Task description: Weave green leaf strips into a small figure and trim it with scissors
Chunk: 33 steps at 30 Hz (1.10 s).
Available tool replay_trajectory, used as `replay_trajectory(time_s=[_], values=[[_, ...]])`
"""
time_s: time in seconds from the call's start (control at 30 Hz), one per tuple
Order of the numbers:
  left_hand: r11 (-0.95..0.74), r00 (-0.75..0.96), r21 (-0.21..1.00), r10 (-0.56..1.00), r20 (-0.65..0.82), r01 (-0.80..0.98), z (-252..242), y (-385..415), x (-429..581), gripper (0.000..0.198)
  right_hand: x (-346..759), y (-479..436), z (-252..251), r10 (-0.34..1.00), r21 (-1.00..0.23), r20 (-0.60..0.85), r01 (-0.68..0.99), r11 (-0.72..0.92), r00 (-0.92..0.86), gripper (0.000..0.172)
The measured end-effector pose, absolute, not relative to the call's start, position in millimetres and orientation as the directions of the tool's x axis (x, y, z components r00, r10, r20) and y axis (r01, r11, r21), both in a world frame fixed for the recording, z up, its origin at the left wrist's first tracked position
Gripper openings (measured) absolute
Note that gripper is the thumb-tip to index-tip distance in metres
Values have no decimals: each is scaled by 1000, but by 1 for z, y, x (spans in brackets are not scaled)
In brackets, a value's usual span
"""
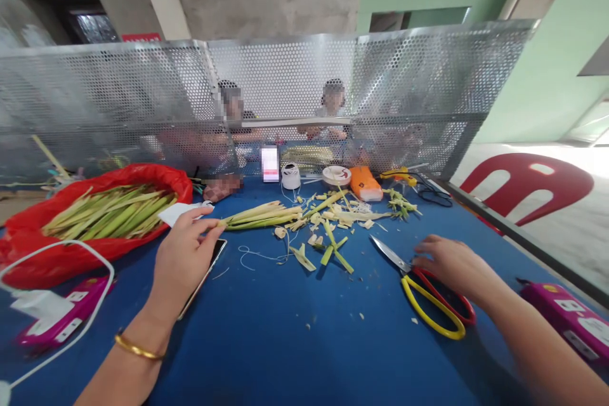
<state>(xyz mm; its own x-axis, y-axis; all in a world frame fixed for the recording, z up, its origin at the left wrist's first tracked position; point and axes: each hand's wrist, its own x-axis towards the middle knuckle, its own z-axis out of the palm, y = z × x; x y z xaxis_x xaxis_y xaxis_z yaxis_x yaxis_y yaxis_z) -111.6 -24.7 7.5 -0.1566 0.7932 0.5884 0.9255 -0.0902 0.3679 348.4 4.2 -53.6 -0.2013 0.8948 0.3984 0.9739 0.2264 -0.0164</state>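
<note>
My left hand (183,260) is closed, with thumb and fingers pinching the left end of a bundle of pale green leaf strips (261,216) that lies on the table. A dark-edged phone (203,282) lies partly under this hand. At the right, my right hand (450,263) is loosely spread over the table, its fingers at the red handle of the scissors (403,265). The scissors have one red and one yellow handle, and their blades point up and left. Whether the fingertips touch the handle I cannot tell. Cut green scraps (337,250) and white thread (261,258) lie between the hands.
A red plastic bag (157,181) of leaf strips stands left, near a purple power strip (78,311). At the back are a lit phone (269,163), thread spool (290,176), tape roll (337,175) and orange packet (365,184). Behind a perforated metal screen (285,63) sit people.
</note>
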Motion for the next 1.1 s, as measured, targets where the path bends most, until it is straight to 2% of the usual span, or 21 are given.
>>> replay_trajectory(time_s=[0.03, 0.1, 0.13, 0.17, 0.23, 0.27, 0.33, 0.43, 0.5, 0.53, 0.6, 0.7, 0.77, 0.83, 0.87, 0.93, 1.0, 1.1], values=[[-134, -169, 432, 787, 593, 892, 12, -27, -105, 28, 344, 1, -49, 877, 53, 413, 968, 246, -245, 24], [-233, -145, 579, 834, 532, 781, 15, -32, -86, 24, 331, -8, -35, 761, 165, 624, 982, 93, -177, 26], [-259, -121, 678, 880, 459, 688, 15, -34, -73, 22, 323, -13, -28, 661, 162, 740, 987, 5, -125, 21], [-271, -108, 777, 911, 397, 568, 12, -37, -58, 21, 313, -18, -21, 591, 156, 797, 988, -4, -123, 22], [-208, -40, 925, 972, 232, 317, 1, -43, -25, 19, 289, -28, -11, 487, 104, 861, 988, 115, -147, 26], [-176, -25, 965, 982, 185, 193, -7, -45, -9, 18, 277, -33, -10, 447, 72, 880, 975, 208, -160, 21], [-93, -14, 995, 996, 92, -21, -22, -51, 23, 18, 253, -40, -12, 443, -49, 886, 923, 381, -136, 10], [53, -20, 969, 998, -60, -239, -39, -56, 55, 20, 228, -45, -25, 602, -299, 789, 778, 553, -125, 6], [75, -27, 953, 996, -87, -295, -44, -56, 63, 22, 223, -44, -35, 728, -456, 670, 696, 555, -142, 8], [86, -44, 946, 993, -105, -314, -45, -55, 64, 23, 224, -43, -39, 770, -493, 620, 689, 531, -150, 12], [91, -103, 933, 985, -135, -348, -45, -52, 61, 24, 233, -37, -44, 805, -462, 575, 754, 468, -147, 21], [54, -195, 930, 972, -133, -364, -43, -48, 55, 25, 249, -30, -45, 782, -344, 617, 863, 371, -90, 20], [60, -192, 931, 972, -137, -361, -43, -48, 57, 25, 253, -30, -42, 770, -406, 637, 837, 366, -29, 23], [82, -144, 925, 979, -144, -370, -44, -51, 63, 25, 246, -34, -38, 836, -622, 548, 672, 402, 7, 19], [85, -115, 922, 984, -138, -377, -44, -53, 67, 24, 239, -38, -36, 890, -757, 455, 526, 387, 0, 15], [83, -70, 915, 990, -120, -395, -44, -56, 75, 23, 222, -45, -35, 975, -963, 210, 155, 218, -69, 17], [77, -44, 905, 993, -105, -418, -45, -59, 80, 22, 204, -51, -37, 994, -988, 53, -147, 38, -97, 25], [76, -42, 896, 994, -104, -439, -47, -59, 82, 21, 188, -57, -41, 999, -931, -35, -361, -42, -26, 25]])
